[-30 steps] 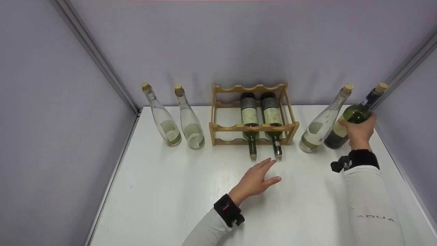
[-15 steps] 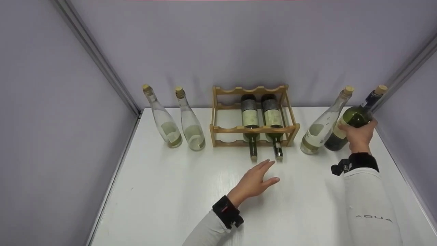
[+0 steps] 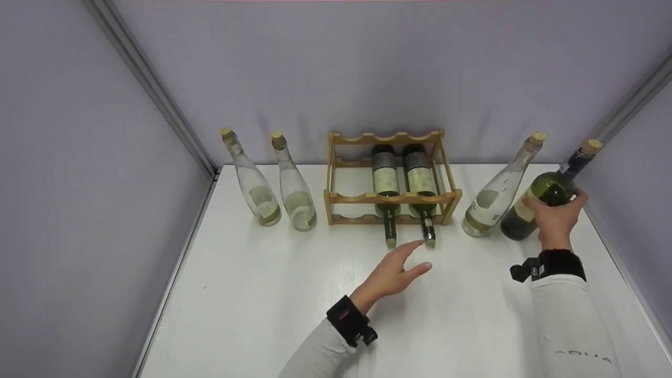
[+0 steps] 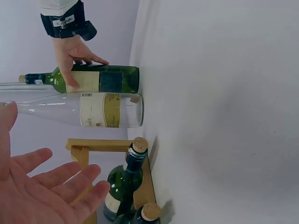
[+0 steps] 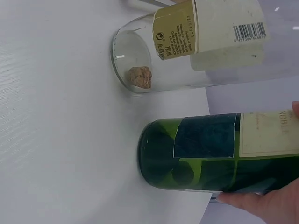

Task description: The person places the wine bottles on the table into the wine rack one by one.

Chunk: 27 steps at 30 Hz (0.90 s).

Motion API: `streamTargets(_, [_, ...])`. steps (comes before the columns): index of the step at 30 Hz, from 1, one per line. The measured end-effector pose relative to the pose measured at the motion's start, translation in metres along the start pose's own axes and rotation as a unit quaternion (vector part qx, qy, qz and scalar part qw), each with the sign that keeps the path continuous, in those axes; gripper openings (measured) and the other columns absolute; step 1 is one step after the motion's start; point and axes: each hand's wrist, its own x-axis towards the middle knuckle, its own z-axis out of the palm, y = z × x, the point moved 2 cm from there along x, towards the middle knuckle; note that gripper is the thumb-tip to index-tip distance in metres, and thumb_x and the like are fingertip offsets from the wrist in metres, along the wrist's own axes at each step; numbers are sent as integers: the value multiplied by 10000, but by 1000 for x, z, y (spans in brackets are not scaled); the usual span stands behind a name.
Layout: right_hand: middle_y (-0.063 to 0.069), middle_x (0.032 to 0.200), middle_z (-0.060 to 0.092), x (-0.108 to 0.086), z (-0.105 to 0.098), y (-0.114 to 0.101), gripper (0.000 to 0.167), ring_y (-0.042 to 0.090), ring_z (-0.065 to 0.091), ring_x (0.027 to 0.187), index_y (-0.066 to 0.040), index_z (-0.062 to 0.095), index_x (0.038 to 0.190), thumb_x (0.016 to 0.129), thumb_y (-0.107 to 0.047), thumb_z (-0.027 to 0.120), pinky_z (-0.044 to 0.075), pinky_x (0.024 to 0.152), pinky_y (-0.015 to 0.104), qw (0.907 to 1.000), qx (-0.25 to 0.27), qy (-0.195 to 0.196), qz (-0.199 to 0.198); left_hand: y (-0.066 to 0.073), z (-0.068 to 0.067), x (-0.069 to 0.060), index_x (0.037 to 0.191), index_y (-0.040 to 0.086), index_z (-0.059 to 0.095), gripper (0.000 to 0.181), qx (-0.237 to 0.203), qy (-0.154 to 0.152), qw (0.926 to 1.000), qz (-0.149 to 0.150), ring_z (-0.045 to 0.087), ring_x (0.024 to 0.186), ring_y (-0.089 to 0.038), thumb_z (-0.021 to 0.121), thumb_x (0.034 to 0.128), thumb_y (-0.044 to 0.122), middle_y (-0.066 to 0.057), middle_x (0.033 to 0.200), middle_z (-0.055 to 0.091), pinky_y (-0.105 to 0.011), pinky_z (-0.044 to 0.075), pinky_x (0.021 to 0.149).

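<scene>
Right hand (image 3: 557, 221) and gripped green bottle (image 3: 549, 189) have edged nearer.

Greyish-lilac walls (image 3: 336, 63) with metal corner strips (image 3: 154, 89) border a white tabletop (image 3: 247, 304).

Head view: broad open stretch of counter (image 3: 241, 304), lower left. Passage centre-left between clear bottle pair (image 3: 298, 199) and wooden rack (image 3: 403, 198); rack's left slots open behind front bar (image 3: 362, 199). Two bottle necks (image 3: 389, 226) jut just ahead of left grip (image 3: 389, 273). Right: lone clear bottle (image 3: 491, 202) crowds green bottle (image 3: 551, 188), narrow gap between bases; side wall (image 3: 635, 220) bounds far right
</scene>
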Motion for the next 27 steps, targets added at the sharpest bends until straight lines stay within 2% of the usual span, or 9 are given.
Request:
streamTargets(5, [27,1590,183,-11,-5,3,1080,140,230,1413,-340,92,1520,764,-173,845,241,1133,359,9994,-239,112,-226,8,-6,6,1507,173,397,608,-607,79,9981,72,489,1292,-182,525,997,478,-30,1502,426,-357,435,1009])
streamTargets(11, [86,1565,239,-30,-10,2,1074,198,313,1381,-342,108,1521,755,-235,853,314,1102,387,9967,-590,173,-525,18,-10,15,1491,79,405,537,-1287,183,9912,240,531,1257,-237,484,1042,362,-84,1477,459,-344,446,1000])
streamTargets(16, [83,1512,328,-52,-13,5,1056,176,362,1345,-358,170,1500,728,-208,875,326,1091,343,9943,-599,330,-814,22,-15,15,1492,87,414,530,-1533,215,9879,9,501,1275,-198,391,1065,400,-74,1473,467,-319,428,1005])
streamTargets(19, [71,1466,377,-65,-14,5,1036,161,386,1320,-350,216,1480,712,-155,883,312,1095,323,9922,-503,394,-1066,22,-16,14,1487,102,424,520,-1822,224,9830,-57,501,1278,-183,365,1070,406,-78,1470,471,-319,443,989])
streamTargets(21, [63,1440,397,-74,-13,5,1018,156,393,1311,-334,238,1469,707,-132,881,291,1102,321,9900,-501,396,-1258,21,-17,14,1488,95,419,522,-2120,206,9770,-90,522,1264,-209,354,1073,405,-97,1457,483,-319,470,960])
streamTargets(24, [54,1401,414,-85,-11,4,985,166,412,1289,-315,275,1446,696,-96,876,283,1101,328,9860,-500,360,-1548,21,-18,15,1487,62,404,530,-2651,139,9641,-110,536,1250,-280,333,1080,393,-130,1429,502,-342,498,930])
streamTargets(27, [63,1373,410,-95,-6,4,963,212,423,1276,-284,303,1430,682,-72,873,285,1098,359,9811,-635,289,-1806,20,-21,16,1483,34,393,554,-3221,55,9465,-197,518,1259,-353,323,1079,406,-140,1402,517,-389,492,945])
